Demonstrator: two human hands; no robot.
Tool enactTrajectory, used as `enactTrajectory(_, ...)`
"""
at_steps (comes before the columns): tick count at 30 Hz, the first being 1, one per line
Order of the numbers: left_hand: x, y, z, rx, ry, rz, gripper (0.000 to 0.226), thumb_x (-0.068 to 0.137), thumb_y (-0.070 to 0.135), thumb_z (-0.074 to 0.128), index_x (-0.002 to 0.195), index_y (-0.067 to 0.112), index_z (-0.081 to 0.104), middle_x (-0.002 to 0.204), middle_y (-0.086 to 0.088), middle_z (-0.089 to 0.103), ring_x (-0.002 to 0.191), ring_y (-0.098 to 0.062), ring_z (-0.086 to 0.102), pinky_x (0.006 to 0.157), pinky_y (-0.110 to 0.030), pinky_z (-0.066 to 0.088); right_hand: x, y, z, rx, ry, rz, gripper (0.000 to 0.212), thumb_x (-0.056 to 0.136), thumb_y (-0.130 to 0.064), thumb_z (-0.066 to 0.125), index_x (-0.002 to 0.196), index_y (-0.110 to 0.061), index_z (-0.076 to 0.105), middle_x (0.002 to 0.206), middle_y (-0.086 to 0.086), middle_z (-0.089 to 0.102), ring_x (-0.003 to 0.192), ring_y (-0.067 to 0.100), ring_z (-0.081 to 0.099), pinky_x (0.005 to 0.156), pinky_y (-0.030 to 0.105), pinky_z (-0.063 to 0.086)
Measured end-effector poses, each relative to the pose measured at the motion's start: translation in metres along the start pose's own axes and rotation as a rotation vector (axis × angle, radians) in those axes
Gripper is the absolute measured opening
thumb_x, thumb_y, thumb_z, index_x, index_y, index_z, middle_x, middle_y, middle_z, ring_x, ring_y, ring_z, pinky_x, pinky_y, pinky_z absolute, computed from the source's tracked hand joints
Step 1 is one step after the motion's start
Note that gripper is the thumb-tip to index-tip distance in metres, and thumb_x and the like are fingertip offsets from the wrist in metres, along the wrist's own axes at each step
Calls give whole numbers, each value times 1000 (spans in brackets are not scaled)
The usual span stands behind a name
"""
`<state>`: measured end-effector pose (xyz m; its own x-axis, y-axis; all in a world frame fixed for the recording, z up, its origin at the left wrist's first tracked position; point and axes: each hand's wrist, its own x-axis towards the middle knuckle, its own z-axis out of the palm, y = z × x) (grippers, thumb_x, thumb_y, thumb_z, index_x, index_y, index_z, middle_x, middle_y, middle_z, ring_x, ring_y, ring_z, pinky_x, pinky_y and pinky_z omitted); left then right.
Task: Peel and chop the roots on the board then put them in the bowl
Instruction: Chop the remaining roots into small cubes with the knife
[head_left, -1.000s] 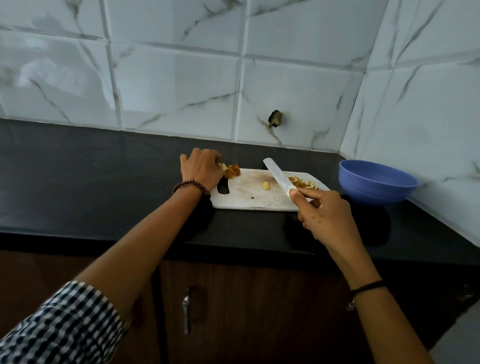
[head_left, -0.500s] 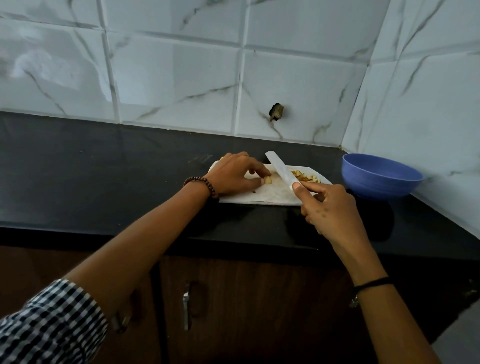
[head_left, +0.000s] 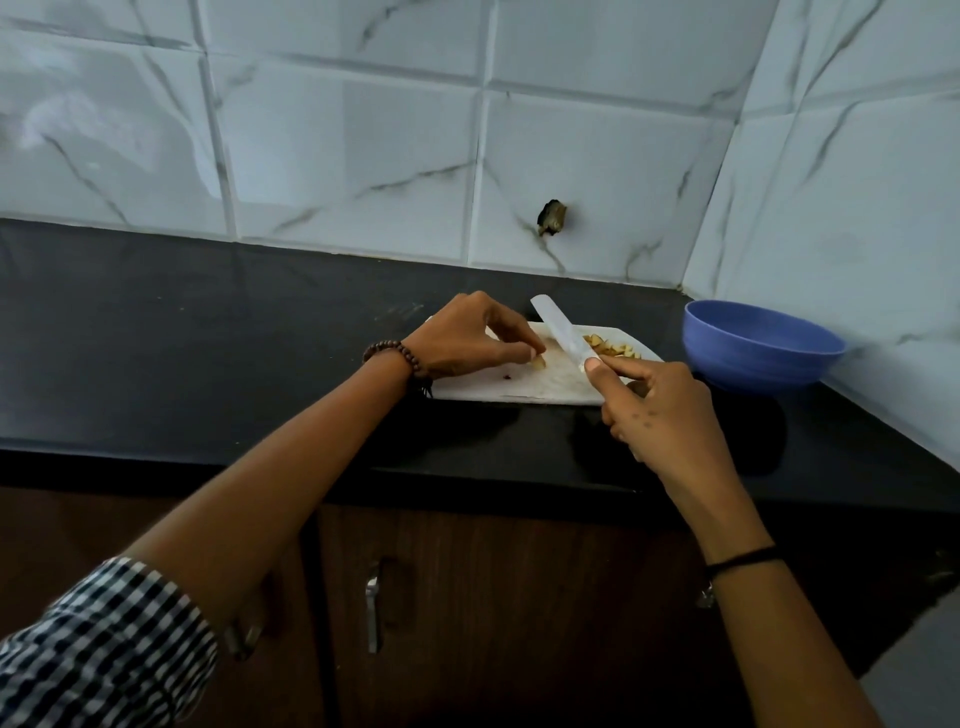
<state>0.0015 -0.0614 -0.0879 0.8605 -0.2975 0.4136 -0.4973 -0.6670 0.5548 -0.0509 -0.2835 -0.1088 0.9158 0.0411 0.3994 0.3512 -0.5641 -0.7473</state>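
Chopping step. My left grip pinches root piece on board; right grip curled round knife. Next, I judge: bring blade down on piece, clear of my fingertips.

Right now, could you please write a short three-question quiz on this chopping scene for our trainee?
1. True or false: the blue bowl stands on the cutting board.
2. Which hand holds the knife? A) left hand B) right hand C) neither
3. What does the left hand pinch on the board?
Key: 1 false, the bowl stands on the counter beside the board. 2 B. 3 a small root piece.
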Motion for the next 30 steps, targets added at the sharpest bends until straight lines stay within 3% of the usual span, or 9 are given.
enactTrajectory(3,-2,-1,-1,-15,-25,-22,20,80,35,76,98,27,76,85,13,73,90,3,65,79,-1,40,-2,-1,0,-8,6,-13,35,96,-45,57,124,-27,68,77,-4,68,70,12,63,63,30,54)
enactTrajectory(5,-1,-3,-1,12,-44,-43,20,78,38,77,96,29,76,85,14,73,89,1,64,84,-12,45,-3,-2,0,-24,8,-23,35,96,-45,57,121,-25,69,77,-4,67,71,15,64,67,35,58)
enactTrajectory(8,0,-5,-1,9,-58,-106,17,78,51,73,88,37,77,87,18,73,91,-1,64,91,-26,49,-4,-6,-1,-56,8,-36,35,96,-45,56,121,-24,69,79,-4,67,74,13,65,68,30,56)
enactTrajectory(11,2,-5,4,27,-7,-124,24,76,63,68,81,40,76,79,20,71,87,-2,64,88,-30,51,-5,-8,-2,-80,9,-51,36,97,-45,55,123,-24,69,76,-6,67,73,13,65,67,28,54)
enactTrajectory(14,1,-5,6,4,19,-105,22,76,54,73,83,34,78,77,18,72,82,0,63,81,-25,49,-6,-10,-3,-113,3,-59,38,97,-45,54,126,-24,68,79,-5,67,72,12,64,65,24,51)
enactTrajectory(18,2,-6,2,-26,-23,-105,21,75,49,77,87,32,79,85,14,74,92,-3,66,93,-29,50,-7,-13,-4,-127,-4,-57,37,98,-44,54,125,-24,68,76,-5,66,71,12,64,64,26,51)
enactTrajectory(22,1,-5,3,-20,21,-61,18,76,44,77,90,32,78,85,18,74,88,4,66,92,-30,52,-6,-15,-1,-188,0,-56,37,98,-42,54,127,-22,66,83,-5,66,70,8,60,59,19,45)
enactTrajectory(26,2,-7,5,21,78,-40,17,76,46,77,89,35,78,84,20,73,86,2,66,92,-34,52,-2,-19,6,-266,-8,-26,36,98,-44,53,127,-26,65,102,1,62,79,8,52,71,28,45)
enactTrajectory(30,5,-7,9,43,90,-48,24,69,58,71,86,41,76,81,24,72,87,2,65,99,-46,45,1,-17,8,-297,-14,-19,36,98,-44,53,127,-27,65,107,3,65,77,9,56,72,32,51)
